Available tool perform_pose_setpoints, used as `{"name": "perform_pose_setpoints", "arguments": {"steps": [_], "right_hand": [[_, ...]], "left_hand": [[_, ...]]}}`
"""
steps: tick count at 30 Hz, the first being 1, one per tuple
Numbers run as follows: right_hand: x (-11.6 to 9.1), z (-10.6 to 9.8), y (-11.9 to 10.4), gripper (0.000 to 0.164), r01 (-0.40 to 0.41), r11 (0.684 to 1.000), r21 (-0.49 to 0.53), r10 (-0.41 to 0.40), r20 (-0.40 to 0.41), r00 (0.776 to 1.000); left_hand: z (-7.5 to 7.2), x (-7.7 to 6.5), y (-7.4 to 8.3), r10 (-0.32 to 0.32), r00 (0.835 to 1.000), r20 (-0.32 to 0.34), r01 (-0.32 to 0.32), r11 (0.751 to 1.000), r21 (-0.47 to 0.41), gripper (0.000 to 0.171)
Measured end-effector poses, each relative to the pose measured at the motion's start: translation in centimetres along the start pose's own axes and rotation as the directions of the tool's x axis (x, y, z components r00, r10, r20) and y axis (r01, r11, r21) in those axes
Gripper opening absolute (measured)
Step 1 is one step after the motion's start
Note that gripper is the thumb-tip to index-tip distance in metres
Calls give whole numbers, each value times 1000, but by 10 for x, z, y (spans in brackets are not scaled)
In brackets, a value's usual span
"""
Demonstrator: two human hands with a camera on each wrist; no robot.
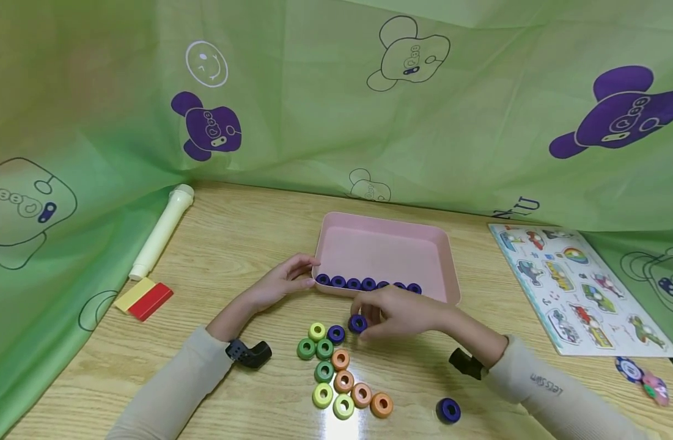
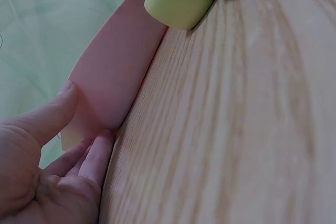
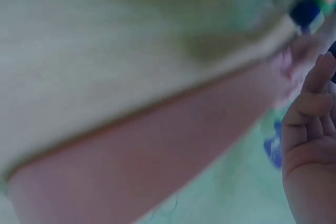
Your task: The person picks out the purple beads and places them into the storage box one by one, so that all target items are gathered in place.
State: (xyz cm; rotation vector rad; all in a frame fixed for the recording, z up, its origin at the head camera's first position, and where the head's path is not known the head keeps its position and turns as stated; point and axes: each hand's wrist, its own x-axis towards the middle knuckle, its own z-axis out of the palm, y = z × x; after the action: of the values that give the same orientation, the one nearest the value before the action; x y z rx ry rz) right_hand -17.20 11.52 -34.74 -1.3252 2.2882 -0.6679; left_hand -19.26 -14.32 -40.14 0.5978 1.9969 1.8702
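Note:
My right hand (image 1: 399, 313) pinches a dark blue ring (image 1: 357, 324) between thumb and fingers, just in front of the pink tray (image 1: 386, 244). Inside the tray, several dark blue rings (image 1: 353, 283) stand in a row along its near wall; the right hand partly covers the row. My left hand (image 1: 281, 284) rests thumb and fingers against the outside of the tray's near left corner, as the left wrist view also shows. Another blue ring (image 1: 336, 333) lies close to the held one. In the blurred right wrist view, the right hand (image 3: 310, 135) shows only at the edge.
Yellow-green rings (image 1: 322, 395), green rings (image 1: 324, 371) and orange rings (image 1: 362, 395) lie in front of the tray. A lone blue ring (image 1: 448, 410) sits at the right. Further out are a white microphone-like stick (image 1: 162, 232), a yellow-and-red block (image 1: 144, 299) and a picture board (image 1: 584, 287).

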Motion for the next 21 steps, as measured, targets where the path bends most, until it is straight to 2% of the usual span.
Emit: {"name": "perform_pose_setpoints", "arguments": {"steps": [3, 6, 9, 12, 15, 21], "right_hand": [[0, -14, 5, 28, -39, 999, 8, 39, -117, 992], [1, -23, 15, 30, -87, 996, -6, 83, -237, 968], [2, -28, 28, 31, -143, 988, -51, 121, -313, 942], [3, -30, 41, 30, -208, 974, -94, 164, -346, 924], [3, -30, 54, 30, -263, 962, -74, 222, -354, 909], [-2, -30, 75, 28, -327, 944, -39, 297, -329, 896]], "left_hand": [[-1, 0, 0, 1, 1000, -1, -1, 1000, 0, 36], [-3, 1, -3, 12, 1000, 0, -12, 1000, -5, 36], [-5, 2, -10, 19, 1000, -3, -19, 1000, -8, 36], [-7, 5, -18, 21, 1000, -4, -21, 1000, -1, 36], [-7, 6, -23, 25, 1000, -2, -25, 1000, 6, 37], [-7, 6, -21, 18, 1000, 2, -18, 1000, -4, 37]]}}
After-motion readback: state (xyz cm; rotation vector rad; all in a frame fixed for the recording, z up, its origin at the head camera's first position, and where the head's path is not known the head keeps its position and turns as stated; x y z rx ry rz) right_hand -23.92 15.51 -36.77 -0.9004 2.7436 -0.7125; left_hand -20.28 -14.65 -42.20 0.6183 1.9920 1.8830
